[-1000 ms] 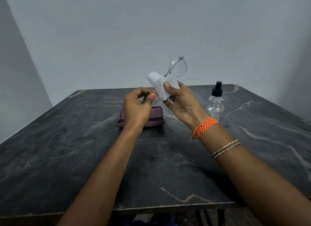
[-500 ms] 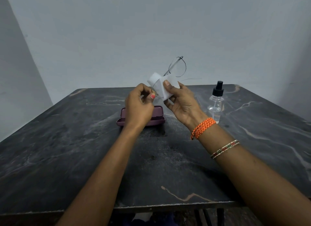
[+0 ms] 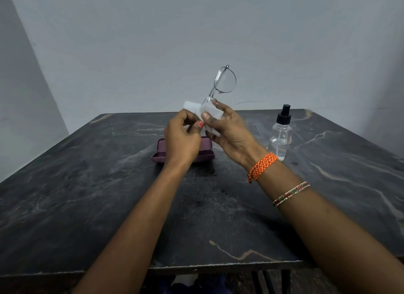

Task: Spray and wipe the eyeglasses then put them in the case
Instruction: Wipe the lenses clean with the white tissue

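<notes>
Thin metal-rimmed eyeglasses (image 3: 225,80) stand tilted upright in the air above the table, one lens free at the top. The lower lens is wrapped in a white cloth (image 3: 209,112). My right hand (image 3: 229,131) pinches that cloth around the lower lens with thumb and fingers. My left hand (image 3: 181,138) grips the lower edge of the frame, beside the cloth. A purple glasses case (image 3: 207,153) lies open on the table behind my hands, mostly hidden by them. A clear spray bottle (image 3: 281,136) with a black pump top stands upright to the right.
The dark marble table (image 3: 87,195) reaches to a grey wall behind. Its front edge runs across the bottom of the view. One temple arm of the glasses sticks out to the right as a thin wire above the table.
Both hands have risen slightly with the glasses. The cloth has shifted over the lower lens, and the glasses stand a little more upright.
</notes>
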